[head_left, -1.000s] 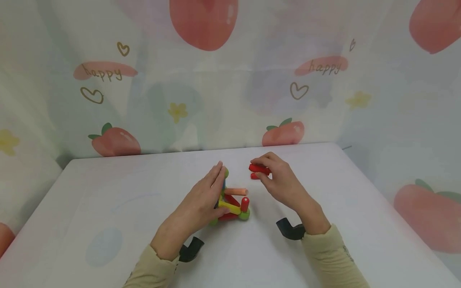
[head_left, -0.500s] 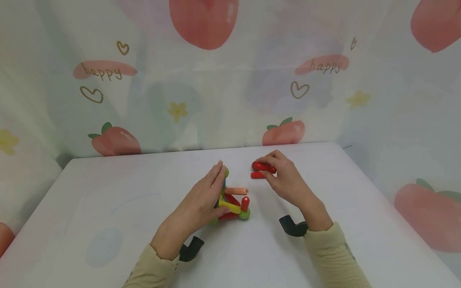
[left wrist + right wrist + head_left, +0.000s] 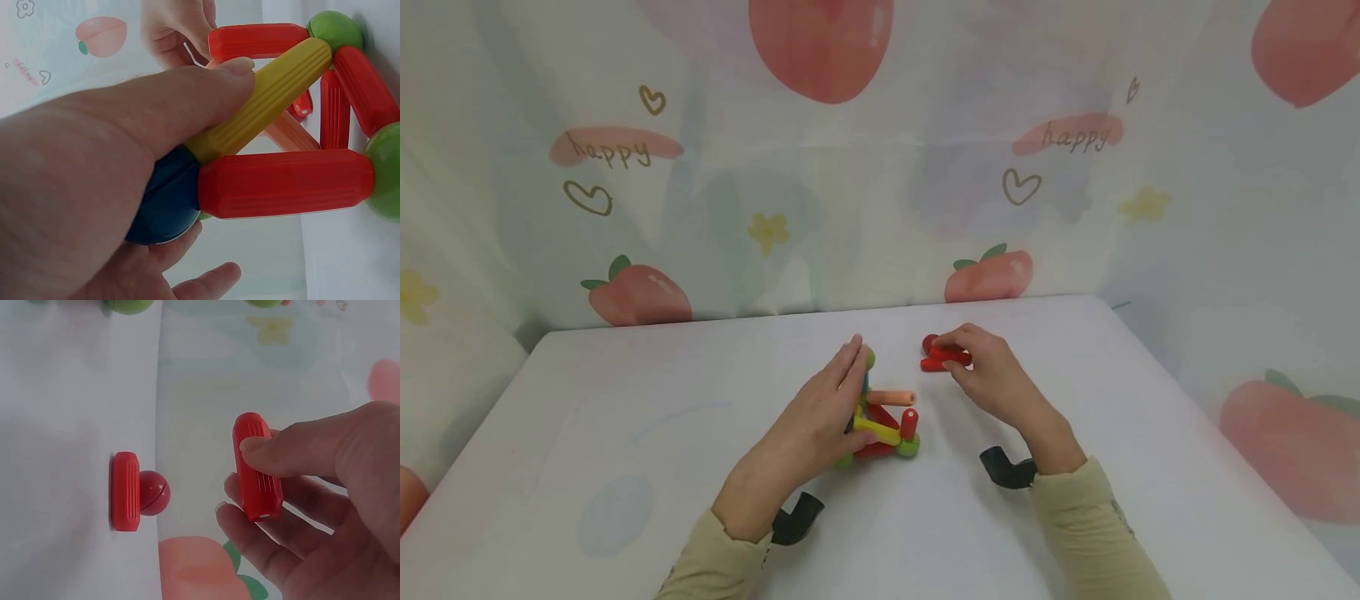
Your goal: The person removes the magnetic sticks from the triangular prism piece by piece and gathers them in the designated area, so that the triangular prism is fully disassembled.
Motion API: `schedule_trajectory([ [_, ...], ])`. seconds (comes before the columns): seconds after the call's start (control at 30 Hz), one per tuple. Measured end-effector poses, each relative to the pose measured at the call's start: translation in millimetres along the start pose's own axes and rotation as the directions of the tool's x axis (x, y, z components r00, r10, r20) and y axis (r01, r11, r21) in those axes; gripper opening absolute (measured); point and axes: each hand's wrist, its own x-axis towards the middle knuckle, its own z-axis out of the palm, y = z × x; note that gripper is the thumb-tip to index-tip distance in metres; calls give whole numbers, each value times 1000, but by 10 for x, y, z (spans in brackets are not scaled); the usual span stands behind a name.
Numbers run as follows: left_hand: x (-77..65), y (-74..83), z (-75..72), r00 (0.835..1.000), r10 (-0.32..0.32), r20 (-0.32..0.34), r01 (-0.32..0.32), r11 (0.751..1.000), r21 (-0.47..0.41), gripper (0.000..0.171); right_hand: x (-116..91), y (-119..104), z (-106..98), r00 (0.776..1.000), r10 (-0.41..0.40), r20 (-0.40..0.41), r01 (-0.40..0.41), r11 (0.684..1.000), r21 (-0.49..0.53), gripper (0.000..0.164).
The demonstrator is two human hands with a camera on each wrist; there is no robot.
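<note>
A ridged red rod (image 3: 257,487), probably a magnetic building stick, is off the tabletop (image 3: 1150,467), clamped between the thumb and fingers of the right hand (image 3: 996,379). Over the last half second it has come slightly leftward and lower in the head view, and the red ball (image 3: 156,494) just beyond it shows more distinctly from it; a second red rod (image 3: 125,490) lies on the tabletop right beside that ball. The held rod is well apart from the built frame (image 3: 284,184), whose visible parts look unchanged, so I judge that nothing has been added to it in this moment. The left hand (image 3: 812,417) has stayed there, fingers straight along its side and thumb resting on the yellow rod (image 3: 269,94), next to a blue ball (image 3: 165,200). From the frame a pale orange rod (image 3: 892,398) juts rightward, and an upright red rod (image 3: 910,425) stands on a green ball (image 3: 907,448). I can read no brand or label on any piece; the legible writing is "happy", printed twice on the fruit-patterned backdrop (image 3: 850,183).
</note>
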Motion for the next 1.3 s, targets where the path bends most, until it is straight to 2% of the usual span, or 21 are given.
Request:
schedule_trajectory([
  [0.37,-3,1,-7,1000,0,-1,0,1000,-2,106,13,107,101,997,53,55,-51,998,-26,32],
  [0.6,-7,-16,7,1000,19,-9,-19,1000,1,106,28,211,205,998,43,53,-39,995,-89,27],
  [0.87,-13,-27,5,999,36,-20,-36,999,2,106,55,251,285,989,127,73,-118,987,-110,28],
  [1.2,-1,-22,8,1000,12,-5,-12,1000,5,106,74,286,345,978,174,114,-159,979,-128,28],
  [1.3,-2,-17,5,1000,8,-1,-8,1000,6,106,77,302,354,980,162,113,-146,979,-139,28],
])
